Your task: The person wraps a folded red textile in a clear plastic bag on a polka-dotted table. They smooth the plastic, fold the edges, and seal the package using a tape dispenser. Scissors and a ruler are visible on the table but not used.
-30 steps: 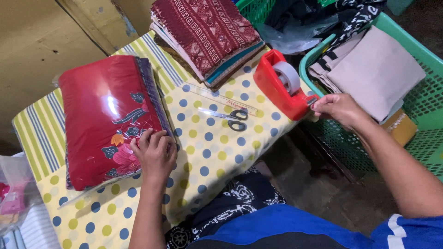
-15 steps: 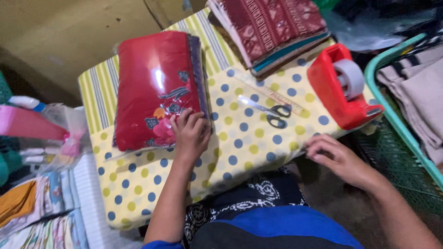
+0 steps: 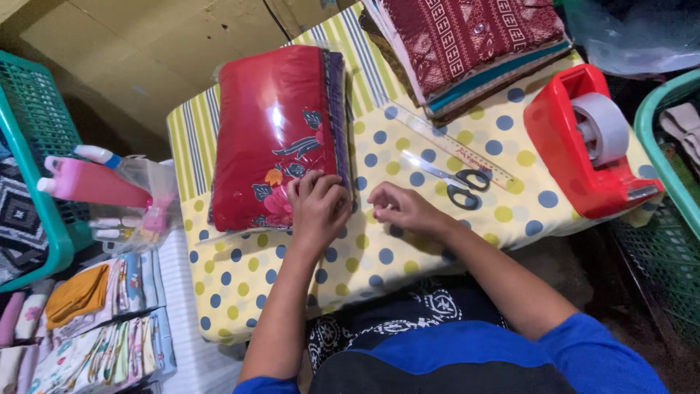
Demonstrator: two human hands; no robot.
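My left hand (image 3: 318, 206) presses flat on the near right corner of a red fabric packet (image 3: 273, 131) wrapped in clear plastic, which lies on a small table with a yellow polka-dot cover (image 3: 379, 255). My right hand (image 3: 399, 209) hovers just right of it over the cover, fingers pinched together; something small like a piece of tape may be between them, too small to tell. Scissors (image 3: 461, 181) and a clear ruler (image 3: 452, 149) lie beyond the right hand. A red tape dispenser (image 3: 587, 142) stands at the table's right end.
A stack of folded maroon and teal fabrics (image 3: 467, 44) sits at the far right of the table. Green baskets stand at the left (image 3: 36, 146) and right (image 3: 667, 160). A pink bottle (image 3: 91, 182) and folded cloths (image 3: 95, 328) lie at the left.
My right hand has moved left from the tape dispenser and the table's near edge to a spot beside my left hand. The view has shifted left.
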